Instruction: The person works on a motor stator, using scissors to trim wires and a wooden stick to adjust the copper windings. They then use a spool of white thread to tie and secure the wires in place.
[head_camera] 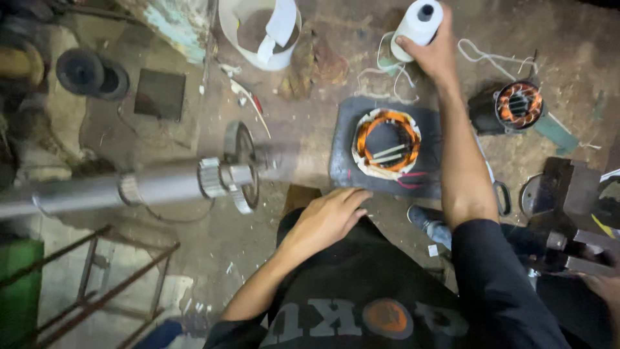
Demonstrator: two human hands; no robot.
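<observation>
On a grimy workshop floor, the right hand [434,55] grips a light, soft white thread spool [418,22] around its middle, likely easy to lift, while the left hand [328,218] rests open, empty, near a copper-wound stator [386,143].

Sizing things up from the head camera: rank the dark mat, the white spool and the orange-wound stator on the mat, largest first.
1. Dark mat
2. Stator on the mat
3. White spool, gripped by the right hand; it lies farther from the camera, so its rank is less sure.
</observation>
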